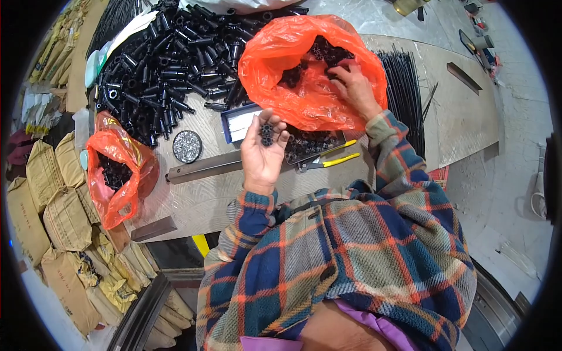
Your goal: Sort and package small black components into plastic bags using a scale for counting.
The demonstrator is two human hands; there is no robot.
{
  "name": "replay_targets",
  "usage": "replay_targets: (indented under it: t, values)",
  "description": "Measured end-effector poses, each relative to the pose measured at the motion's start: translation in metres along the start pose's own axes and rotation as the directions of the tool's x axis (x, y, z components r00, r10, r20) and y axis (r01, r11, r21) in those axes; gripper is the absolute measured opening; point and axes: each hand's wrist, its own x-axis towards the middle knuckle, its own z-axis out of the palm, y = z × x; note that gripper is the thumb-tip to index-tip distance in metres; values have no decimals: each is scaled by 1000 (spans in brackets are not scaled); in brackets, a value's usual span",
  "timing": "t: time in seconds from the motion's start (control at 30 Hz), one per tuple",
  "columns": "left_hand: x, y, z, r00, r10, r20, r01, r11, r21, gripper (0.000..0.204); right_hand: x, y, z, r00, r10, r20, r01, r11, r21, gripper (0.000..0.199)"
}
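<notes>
My left hand (pixel 263 153) is turned palm up, its fingers curled around a few small black toothed rings (pixel 267 134). To the right, my right hand (pixel 355 89) reaches into a crumpled orange-red plastic bag (pixel 272 44) that stands wide open. Its thumb and bent fingers are apart, with the fingertips near black small parts (pixel 332 52) inside the bag; nothing shows between them. Under the bag's near edge, a shallow tray (pixel 313 145) contains more dark rings.
A heap of black tubular parts (pixel 170 73) covers the back left. Nearby lie a blue box (pixel 225 126), round dish (pixel 187 146), metal bar (pixel 205 168) and yellow-handled pliers (pixel 336 160). A smaller orange-red bag (pixel 143 169) sits left; black rods (pixel 404 88) lie right.
</notes>
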Motion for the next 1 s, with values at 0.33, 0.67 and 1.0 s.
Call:
replay_targets:
  t: [0.33,0.67,1.0]
  values:
    - [-3,-47,-1,960,-279,-19,278,960,-39,31,3,-64,-51,920,-227,319,-44,750,660,24]
    - [-10,-54,-13,923,-384,26,385,923,-10,44,-1,5,25,985,46,169,-26,993,-117,32]
    - [-11,-61,5,937,-326,-122,329,944,2,46,-13,-61,-61,867,40,497,-433,555,711,25]
